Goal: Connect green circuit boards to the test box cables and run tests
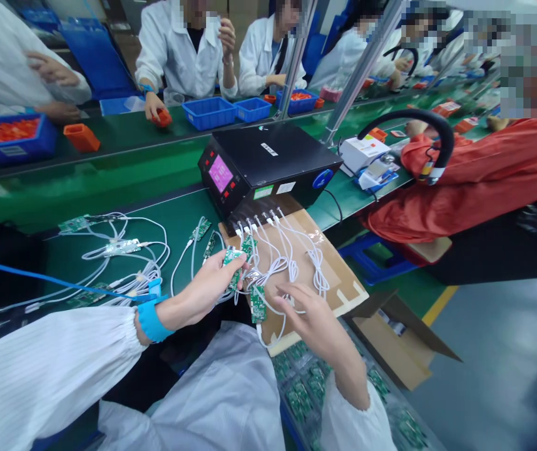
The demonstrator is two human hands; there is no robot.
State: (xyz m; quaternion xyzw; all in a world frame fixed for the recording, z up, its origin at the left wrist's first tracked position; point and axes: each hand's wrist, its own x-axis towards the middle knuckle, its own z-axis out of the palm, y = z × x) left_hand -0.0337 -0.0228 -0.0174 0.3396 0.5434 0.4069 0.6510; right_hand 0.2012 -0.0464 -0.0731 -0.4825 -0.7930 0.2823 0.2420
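My left hand [206, 279], with a blue strap on its wrist, grips a small green circuit board [231, 255] between thumb and fingers. My right hand [316, 316] hovers over the cardboard sheet, fingers spread and nothing visibly held. Close to its fingertips lies another green circuit board [258, 304] with a white cable attached. White cables [291, 269] run in loose bundles from the front of a black tester box [268, 156] with a lit pink screen. Two more boards [201, 229] lie left of the cardboard.
Tangled white cables with boards [122, 247] cover the bench at left. Below my right arm stands a tray of boards [299, 401], beside an open carton [393, 341]. Across the bench, people in white coats work near blue bins [209, 113]. Someone in red sits at right.
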